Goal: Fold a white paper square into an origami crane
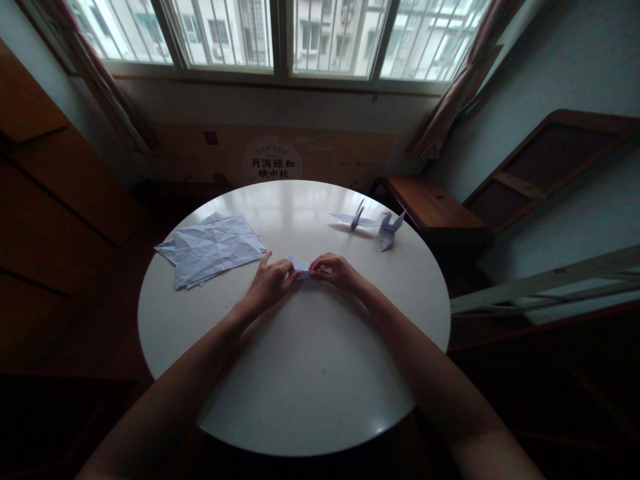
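A small folded piece of white paper point(301, 267) lies on the round white table point(300, 373), near its middle. My left hand point(270, 283) pinches its left side, fingers curled, thumb raised. My right hand point(336, 270) is closed on the paper's right end, fingertips pressed together. Most of the paper is hidden between the two hands.
A stack of creased white sheets point(213, 248) lies to the left. Two folded paper cranes point(356, 218) point(389, 231) stand at the far right of the table. A wooden stool point(431, 207) and a leaning wooden frame point(550, 160) are to the right, a window behind.
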A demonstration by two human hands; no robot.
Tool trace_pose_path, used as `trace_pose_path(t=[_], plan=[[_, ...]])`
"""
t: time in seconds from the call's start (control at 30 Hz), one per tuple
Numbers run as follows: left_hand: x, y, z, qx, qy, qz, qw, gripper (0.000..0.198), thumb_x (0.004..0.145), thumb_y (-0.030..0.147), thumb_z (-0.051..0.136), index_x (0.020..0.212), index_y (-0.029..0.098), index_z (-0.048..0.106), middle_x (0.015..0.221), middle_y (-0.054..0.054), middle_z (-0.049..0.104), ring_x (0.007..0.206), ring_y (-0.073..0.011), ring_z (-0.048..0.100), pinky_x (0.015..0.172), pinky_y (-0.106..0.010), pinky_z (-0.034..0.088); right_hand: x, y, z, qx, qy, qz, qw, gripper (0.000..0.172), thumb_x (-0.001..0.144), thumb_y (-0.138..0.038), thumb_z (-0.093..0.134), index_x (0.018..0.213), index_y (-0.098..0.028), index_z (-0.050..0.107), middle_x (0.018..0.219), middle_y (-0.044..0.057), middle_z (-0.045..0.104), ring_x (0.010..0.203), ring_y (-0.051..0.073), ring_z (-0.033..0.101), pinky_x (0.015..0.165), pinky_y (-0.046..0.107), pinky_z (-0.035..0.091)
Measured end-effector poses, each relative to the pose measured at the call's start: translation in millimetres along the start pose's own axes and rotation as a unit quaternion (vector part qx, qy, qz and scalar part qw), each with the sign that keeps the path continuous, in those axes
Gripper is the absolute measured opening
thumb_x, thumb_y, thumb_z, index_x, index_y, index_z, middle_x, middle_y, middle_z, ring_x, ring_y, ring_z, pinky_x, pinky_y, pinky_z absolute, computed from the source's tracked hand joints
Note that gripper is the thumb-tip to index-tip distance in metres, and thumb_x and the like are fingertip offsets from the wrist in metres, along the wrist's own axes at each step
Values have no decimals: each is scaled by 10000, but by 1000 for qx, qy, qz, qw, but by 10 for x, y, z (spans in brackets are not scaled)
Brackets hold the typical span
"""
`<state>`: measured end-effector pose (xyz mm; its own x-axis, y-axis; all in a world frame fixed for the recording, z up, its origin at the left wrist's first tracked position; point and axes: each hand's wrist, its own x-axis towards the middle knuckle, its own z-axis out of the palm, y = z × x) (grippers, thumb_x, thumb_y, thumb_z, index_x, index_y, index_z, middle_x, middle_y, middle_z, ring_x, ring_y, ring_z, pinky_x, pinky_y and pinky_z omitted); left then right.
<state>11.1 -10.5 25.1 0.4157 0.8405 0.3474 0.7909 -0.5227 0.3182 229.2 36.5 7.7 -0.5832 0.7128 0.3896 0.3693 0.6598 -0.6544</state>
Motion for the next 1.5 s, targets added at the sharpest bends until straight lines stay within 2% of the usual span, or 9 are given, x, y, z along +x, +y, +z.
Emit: trace_pose_path(t=[0.4, 0.63, 0.8, 1.03, 1.23, 1.5], plan=[[8, -45, 17, -32, 5, -5, 999, 260, 923, 303, 546, 732, 178, 670, 885, -43, 704, 831, -182, 635, 1058, -471, 344, 10, 56, 30, -12, 2, -21, 1000, 153, 859, -286, 658, 794, -185, 754, 876, 80, 748, 832, 194, 652, 830, 332, 486], [19, -101, 53, -91, 13, -38, 995, 312, 865, 325, 629, 591, 178, 654, 912, -66, 716, 801, -183, 653, 828, -343, 498, 15, -2, 22, -23, -4, -15, 1000, 140, 866, -248, 643, 787, -188, 742, 884, 75, 746, 849, 193, 649, 852, 343, 480], [6, -91, 38, -92, 7, -55, 994, 328, 875, 358, 616, 607, 175, 664, 924, -59, 724, 729, -162, 657, 684, -281, 495, 19, -5, 27, -20, -1, -17, 1000, 132, 857, -234, 649, 766, -190, 734, 867, 69, 745, 838, 191, 651, 855, 343, 480], [8, -58, 53, -75, 17, -81, 994, 299, 859, 313, 634, 594, 177, 653, 938, -44, 719, 727, -165, 663, 682, -283, 503, 23, 13, 37, -23, 1, -4, 1000, 110, 846, -225, 662, 768, -189, 731, 866, 69, 745, 847, 193, 651, 853, 339, 479], [5, -69, 67, -70, 53, -94, 992, 236, 807, 324, 693, 624, 174, 687, 1154, -73, 654, 860, -201, 688, 771, -316, 544, 11, 54, 48, -19, 9, -1, 1000, 98, 840, -252, 676, 796, -186, 732, 858, 74, 733, 822, 185, 646, 805, 316, 490], [16, -103, 111, -96, 42, -110, 988, 250, 800, 314, 700, 600, 165, 683, 1194, -85, 629, 788, -179, 682, 793, -329, 547, 3, 117, 94, -72, 28, 14, 997, 79, 813, -241, 706, 776, -180, 739, 864, 86, 684, 832, 194, 614, 787, 324, 475]])
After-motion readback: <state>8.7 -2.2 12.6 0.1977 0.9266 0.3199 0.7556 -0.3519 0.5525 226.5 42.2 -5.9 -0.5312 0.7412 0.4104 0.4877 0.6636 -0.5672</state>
